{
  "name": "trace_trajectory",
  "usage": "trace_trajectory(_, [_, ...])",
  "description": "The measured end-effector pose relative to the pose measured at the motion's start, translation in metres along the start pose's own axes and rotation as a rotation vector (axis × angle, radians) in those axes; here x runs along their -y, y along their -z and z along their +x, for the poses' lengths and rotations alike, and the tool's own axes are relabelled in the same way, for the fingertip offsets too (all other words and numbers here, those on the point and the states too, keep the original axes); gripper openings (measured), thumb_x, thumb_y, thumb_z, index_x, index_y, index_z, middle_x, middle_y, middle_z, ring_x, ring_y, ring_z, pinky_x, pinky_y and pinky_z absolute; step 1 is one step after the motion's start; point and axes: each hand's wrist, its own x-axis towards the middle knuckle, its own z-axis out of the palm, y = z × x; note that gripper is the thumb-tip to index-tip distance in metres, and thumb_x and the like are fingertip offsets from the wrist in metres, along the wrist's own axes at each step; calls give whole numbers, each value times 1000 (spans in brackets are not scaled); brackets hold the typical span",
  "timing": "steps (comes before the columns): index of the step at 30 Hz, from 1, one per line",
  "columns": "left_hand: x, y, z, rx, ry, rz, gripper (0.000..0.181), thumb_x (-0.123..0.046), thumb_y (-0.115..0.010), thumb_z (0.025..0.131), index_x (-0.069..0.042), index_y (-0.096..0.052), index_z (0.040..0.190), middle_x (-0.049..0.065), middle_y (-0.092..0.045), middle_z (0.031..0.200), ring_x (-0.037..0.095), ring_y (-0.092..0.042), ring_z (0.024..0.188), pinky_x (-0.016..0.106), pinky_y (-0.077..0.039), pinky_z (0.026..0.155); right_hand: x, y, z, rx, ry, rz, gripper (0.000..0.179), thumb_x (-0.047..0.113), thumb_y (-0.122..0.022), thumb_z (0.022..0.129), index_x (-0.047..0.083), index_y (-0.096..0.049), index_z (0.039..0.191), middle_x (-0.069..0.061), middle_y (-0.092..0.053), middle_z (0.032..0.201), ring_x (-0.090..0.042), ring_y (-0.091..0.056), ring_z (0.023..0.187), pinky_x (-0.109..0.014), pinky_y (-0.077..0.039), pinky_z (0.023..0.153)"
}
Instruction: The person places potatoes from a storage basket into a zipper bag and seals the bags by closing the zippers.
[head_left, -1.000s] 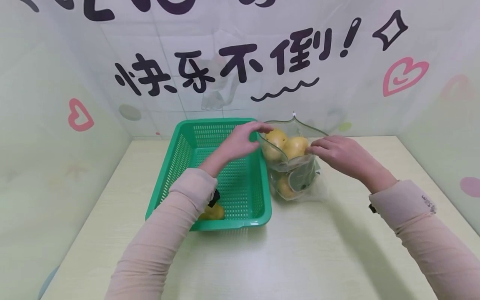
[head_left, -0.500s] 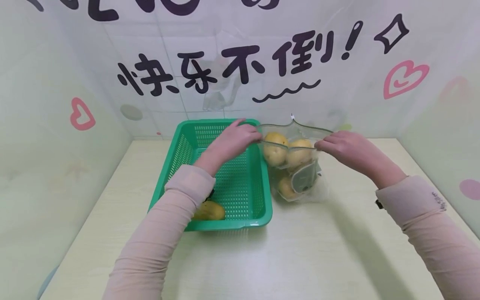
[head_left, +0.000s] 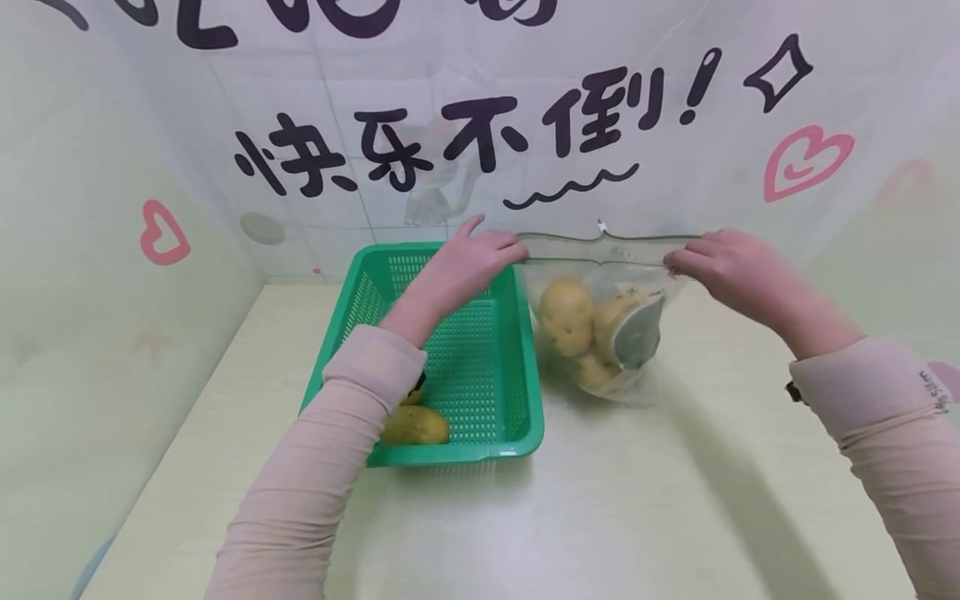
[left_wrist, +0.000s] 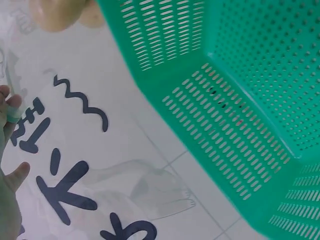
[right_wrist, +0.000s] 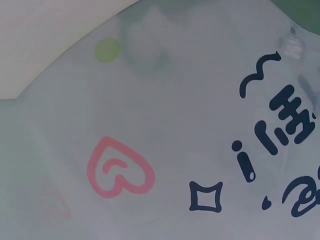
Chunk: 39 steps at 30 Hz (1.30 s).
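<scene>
Clear plastic zip bag (head_left: 637, 272) sits right of centre in the head view, mouth up, its two dark-green zip lips running across nearly parallel with a narrow gap between them; small white tab (head_left: 602, 226) on the rear lip, around mid-span. Person's left hand (head_left: 471, 260), upper centre of the frame, has its fingers bent over the bag's left top corner, pinching it; one digit sticks up free, and part of the hand also shows at the left edge of the left wrist view. Right hand (head_left: 738, 271), right of centre, has bent fingers gripping the bag's right top corner; that grip is out of sight in the right wrist view. Inside the bag, at least three round yellowish-tan potatoes (head_left: 567, 318) bunch low, with a grey-green panel (head_left: 638, 333) at their right. Can't tell whether the bag's base touches the pale wood-grain table (head_left: 600, 517). Green perforated plastic basket (head_left: 465, 452) stands just left of the bag, centre-left of the frame, under the left forearm; an elongated yellow-brown potato (head_left: 418, 426) lies at its near end, partly behind the beige sleeve (head_left: 300, 492). White cloth backdrop (head_left: 697, 183) with black lettering and pink hearts fills the upper frame.
</scene>
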Motion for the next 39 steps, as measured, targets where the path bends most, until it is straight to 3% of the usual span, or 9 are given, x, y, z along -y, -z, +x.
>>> trace_trajectory(9, [-3,31,11,-158,48,-57,34,7,-44,95,-10,-64,116,7,-66,121,23,-59,120,45,-30,117,-8,37,15,-98,-69,-112,26,-11,-75,66,-2,-67,89,-16,-68,75,-33,-63,68,-45,-52,61])
trace_trajectory(14, [-4,42,14,-215,90,-65,32,4,-45,96,-10,-66,117,6,-67,118,22,-60,118,41,-30,118,-8,44,18,-130,-99,-140,19,-6,-73,71,-2,-68,89,-17,-69,76,-35,-63,67,-46,-51,62])
trace_trajectory(19, [-3,41,12,-234,116,-90,26,-2,-48,96,-9,-67,112,6,-69,114,21,-61,114,38,-38,113,-3,43,20,-109,-77,-130,17,-5,-72,75,1,-68,91,-14,-68,74,-31,-60,63,-42,-50,58])
trace_trajectory(26, [0,31,5,-316,81,-194,18,-7,-54,95,-5,-68,105,8,-71,106,23,-67,101,31,-54,90,2,32,20,-131,-40,-72,28,-6,-78,65,1,-69,90,-14,-69,75,-31,-62,64,-44,-51,58])
trace_trajectory(34, [-1,27,0,-302,83,-327,26,-7,-53,96,-4,-64,120,11,-66,122,24,-62,115,31,-51,98,5,28,18,-124,-17,-68,24,-3,-77,71,2,-68,92,-13,-69,75,-29,-60,62,-42,-50,55])
trace_trajectory(37, [-3,25,-2,-291,96,-358,31,-7,-54,96,-5,-61,126,12,-61,131,25,-58,122,32,-49,101,6,26,18,-144,-11,-49,9,8,-68,87,1,-67,91,-12,-69,73,-29,-59,60,-41,-49,56])
trace_trajectory(39, [-4,24,-3,-283,107,-370,34,-7,-53,96,-6,-59,130,12,-57,135,26,-56,125,32,-49,102,7,25,18,-152,-11,-39,24,19,-55,97,0,-67,91,-12,-68,73,-29,-59,60,-42,-49,57])
